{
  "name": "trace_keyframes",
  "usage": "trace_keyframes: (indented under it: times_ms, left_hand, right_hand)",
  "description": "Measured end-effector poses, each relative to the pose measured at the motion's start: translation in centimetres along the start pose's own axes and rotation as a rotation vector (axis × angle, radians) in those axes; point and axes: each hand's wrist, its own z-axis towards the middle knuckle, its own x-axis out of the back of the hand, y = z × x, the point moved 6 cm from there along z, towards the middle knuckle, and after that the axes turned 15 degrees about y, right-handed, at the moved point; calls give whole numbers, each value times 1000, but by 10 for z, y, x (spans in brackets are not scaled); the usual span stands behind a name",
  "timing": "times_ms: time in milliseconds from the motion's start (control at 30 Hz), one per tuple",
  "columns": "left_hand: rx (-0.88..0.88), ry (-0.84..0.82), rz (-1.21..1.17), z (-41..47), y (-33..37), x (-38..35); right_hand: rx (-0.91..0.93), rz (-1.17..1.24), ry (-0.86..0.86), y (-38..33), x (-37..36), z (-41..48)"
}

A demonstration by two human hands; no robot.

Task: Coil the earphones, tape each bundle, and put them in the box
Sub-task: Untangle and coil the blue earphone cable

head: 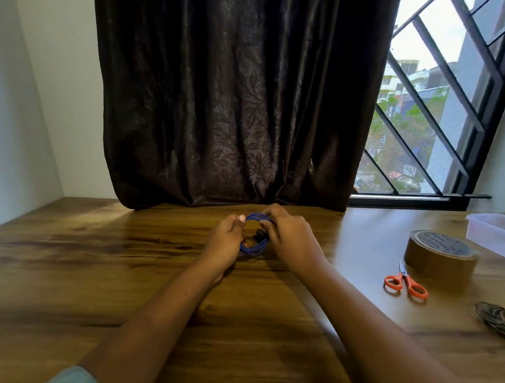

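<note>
Left hand (pixel 224 242), right hand (pixel 293 242), gripping blue earphones (pixel 251 250)

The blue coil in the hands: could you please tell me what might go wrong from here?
1. Both the left hand and the right hand grip the coil, while the tape and scissors lie away to the right; freeing a hand to reach them may let the loops spring open.
2. The black earbuds sit inside the ring and could slip out before taping.
</note>
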Motion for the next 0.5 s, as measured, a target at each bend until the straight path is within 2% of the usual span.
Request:
trace_keyframes:
  times_ms: [200,300,433,500]
  left_hand:
    - [-102,50,91,1,6,4]
    - [-157,57,116,2,8,6]
    - [-63,27,-24,3,1,5]
    - [14,5,-116,4,-4,1]
  right_hand:
    - [60,-117,-74,-1,2,2]
    - [29,-185,-134,8,0,6]
    - [-238,106,-344,19,-9,1]
    - [-309,180,-374,21,-9,-2]
